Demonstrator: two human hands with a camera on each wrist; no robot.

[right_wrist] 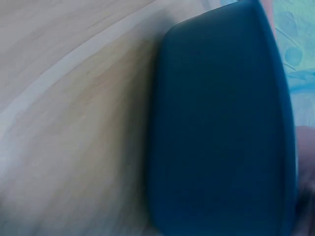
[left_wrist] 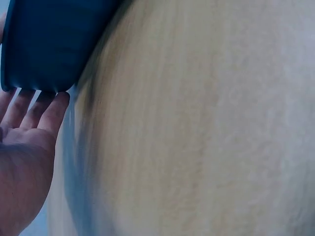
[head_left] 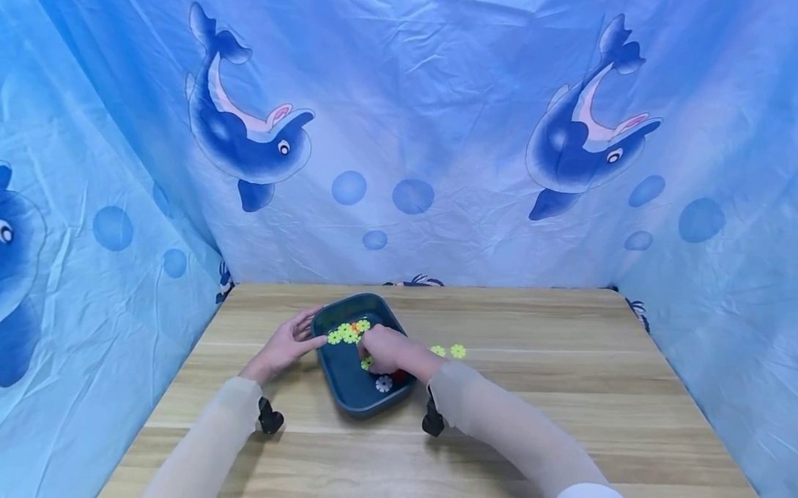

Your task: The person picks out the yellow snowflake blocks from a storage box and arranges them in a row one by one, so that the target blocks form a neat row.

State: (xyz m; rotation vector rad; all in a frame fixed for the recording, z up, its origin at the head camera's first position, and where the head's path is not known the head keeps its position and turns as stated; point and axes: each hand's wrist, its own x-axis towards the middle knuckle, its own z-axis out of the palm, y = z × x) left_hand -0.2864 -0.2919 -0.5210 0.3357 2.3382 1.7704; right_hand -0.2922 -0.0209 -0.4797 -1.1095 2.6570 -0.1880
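A dark teal plastic bin [head_left: 347, 405] sits on the wooden table, tilted slightly in the head view. My left hand [head_left: 286, 348] steadies its left side, thumb at the rim and straight fingers [left_wrist: 51, 115] against the outer wall. My right hand [head_left: 385, 350] reaches inside over the right rim, fingers bent downward. Its fingertips are hidden, and I cannot tell what they hold. Yellow-green snowflake discs [head_left: 346, 333] lie toward the bin's far left, with an orange one among them. A white disc [head_left: 384, 383] and a dark red piece [head_left: 400, 376] lie near the right wrist.
Two yellow-green discs [head_left: 458, 351] lie on the table [head_left: 565, 401] right of the bin, one partly behind the right forearm. Blue dolphin-printed curtains [head_left: 416, 132] hang behind and at both sides. Each wrist wears a small black camera [head_left: 271, 416].
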